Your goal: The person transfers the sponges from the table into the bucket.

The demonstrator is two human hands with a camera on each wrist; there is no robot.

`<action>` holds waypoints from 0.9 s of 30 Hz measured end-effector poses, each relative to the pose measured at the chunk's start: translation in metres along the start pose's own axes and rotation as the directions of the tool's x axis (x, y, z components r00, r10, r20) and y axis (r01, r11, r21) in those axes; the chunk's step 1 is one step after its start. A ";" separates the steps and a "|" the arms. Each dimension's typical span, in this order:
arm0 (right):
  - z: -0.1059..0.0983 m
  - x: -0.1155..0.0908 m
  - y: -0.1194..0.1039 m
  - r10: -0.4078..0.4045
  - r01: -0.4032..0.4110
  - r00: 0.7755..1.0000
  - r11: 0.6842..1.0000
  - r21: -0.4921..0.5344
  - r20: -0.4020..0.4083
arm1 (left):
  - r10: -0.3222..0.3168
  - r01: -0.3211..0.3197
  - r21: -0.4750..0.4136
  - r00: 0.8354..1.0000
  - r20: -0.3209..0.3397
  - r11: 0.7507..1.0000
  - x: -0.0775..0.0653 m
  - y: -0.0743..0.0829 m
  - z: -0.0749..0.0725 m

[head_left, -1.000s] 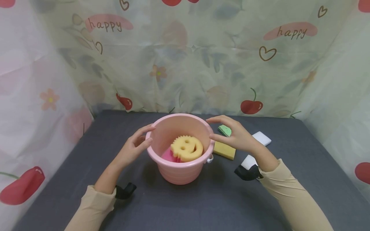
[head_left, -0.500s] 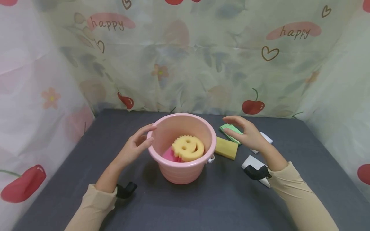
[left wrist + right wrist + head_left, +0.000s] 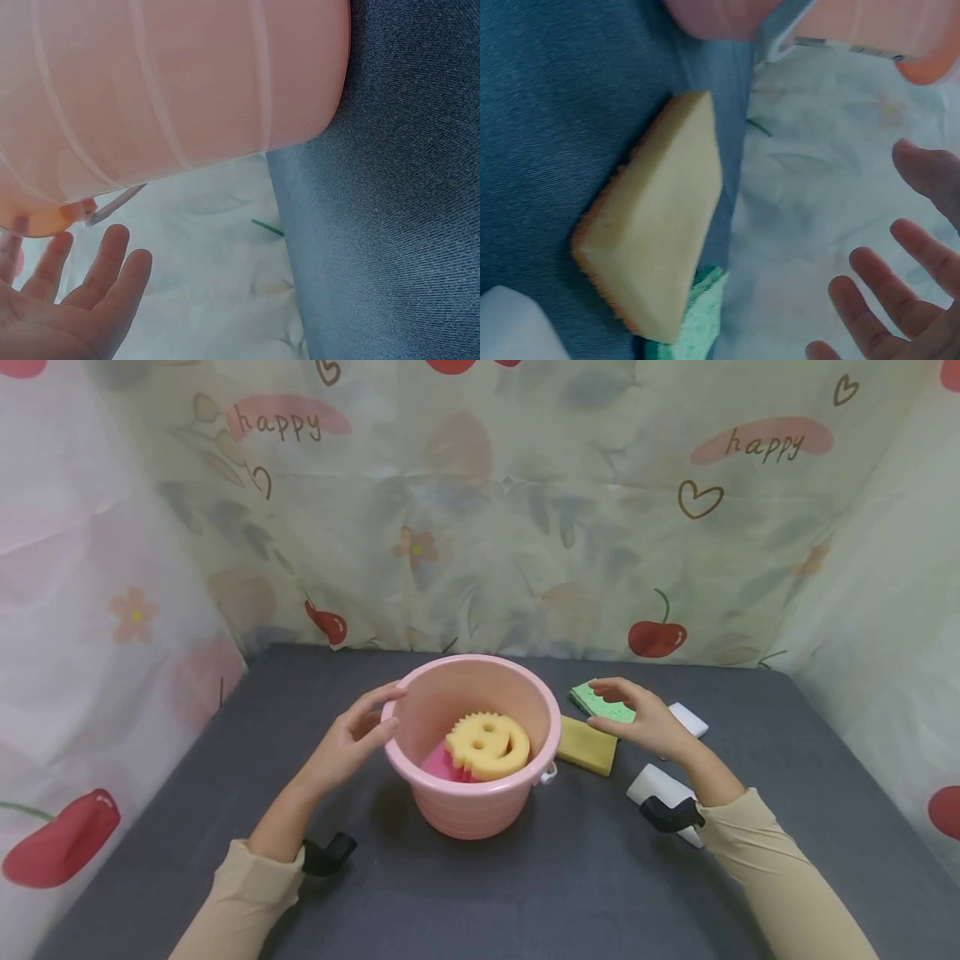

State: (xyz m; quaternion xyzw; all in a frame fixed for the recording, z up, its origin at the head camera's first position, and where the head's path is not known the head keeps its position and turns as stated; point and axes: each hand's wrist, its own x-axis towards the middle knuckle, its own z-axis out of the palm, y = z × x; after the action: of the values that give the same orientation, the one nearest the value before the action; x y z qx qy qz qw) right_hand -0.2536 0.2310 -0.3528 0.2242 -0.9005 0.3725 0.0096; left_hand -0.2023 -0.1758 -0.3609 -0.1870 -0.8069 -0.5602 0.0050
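A pink bucket [image 3: 468, 810] stands upright on the dark table. Inside it lie a yellow smiley-face sponge [image 3: 491, 760] and something pink [image 3: 438, 763] partly under it. My left hand [image 3: 351, 735] is at the bucket's left rim, thumb and fingertips right at the edge; the left wrist view shows its fingers spread loosely beside the bucket. To the bucket's right, my right hand [image 3: 647, 720] hovers with fingers parted, nothing between them. Below and left of it lies a yellow sponge block [image 3: 587, 747] with a brownish underside [image 3: 604, 296]. A green sponge [image 3: 600, 703] sits behind, partly hidden by the hand.
Two white sponge-like blocks lie on the right: one white block [image 3: 687, 720] farther back and another white block [image 3: 648, 782] beneath the right wrist strap. The bucket's handle joint [image 3: 549, 774] sticks out on its right. A printed curtain [image 3: 510, 568] encloses the table's back and sides.
My right hand has moved away from the bucket's right rim, to the right, then lowered slightly over the sponges. The left hand stays at the left rim.
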 end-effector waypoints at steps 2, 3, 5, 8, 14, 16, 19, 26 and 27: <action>0.002 0.000 0.004 0.011 -0.011 1.000 1.000 -0.010 0.013 | -0.002 0.002 0.004 1.000 -0.002 1.000 0.000 0.000 0.000; 0.003 0.000 0.006 0.015 -0.015 1.000 1.000 -0.013 0.020 | -0.002 0.002 0.004 1.000 -0.002 1.000 0.000 0.000 0.000; 0.005 0.000 0.010 0.027 -0.026 0.999 0.999 -0.021 0.033 | -0.003 0.003 0.004 1.000 -0.002 1.000 0.000 0.000 0.000; 0.007 0.000 0.016 0.049 -0.047 0.997 0.998 -0.029 0.053 | -0.004 0.004 0.005 1.000 -0.003 1.000 0.000 0.000 0.000; 0.011 -0.003 0.030 0.071 -0.068 0.994 0.997 -0.033 0.088 | -0.007 0.007 0.007 1.000 -0.002 1.000 0.000 0.001 0.000; 0.013 -0.004 0.033 0.068 -0.065 0.992 0.997 -0.034 0.108 | -0.008 0.008 0.005 1.000 -0.002 1.000 0.000 0.001 0.000; 0.015 -0.006 0.035 0.068 -0.062 0.989 0.997 -0.053 0.131 | -0.010 0.010 0.003 1.000 -0.001 1.000 0.001 0.001 0.000; 0.020 -0.005 0.041 0.141 -0.130 0.975 0.989 -0.073 0.173 | -0.009 0.009 -0.003 1.000 0.002 1.000 0.001 0.002 0.000; 0.021 -0.005 0.041 0.147 -0.135 0.974 0.988 -0.077 0.172 | -0.008 0.008 -0.005 1.000 0.002 1.000 0.001 0.002 0.000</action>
State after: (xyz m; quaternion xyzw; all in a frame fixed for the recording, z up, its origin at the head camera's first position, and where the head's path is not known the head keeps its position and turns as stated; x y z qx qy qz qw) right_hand -0.2626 0.2445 -0.3963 0.1915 -0.9230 0.3214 -0.0900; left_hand -0.2030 -0.1749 -0.3590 -0.1842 -0.8063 -0.5620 0.0014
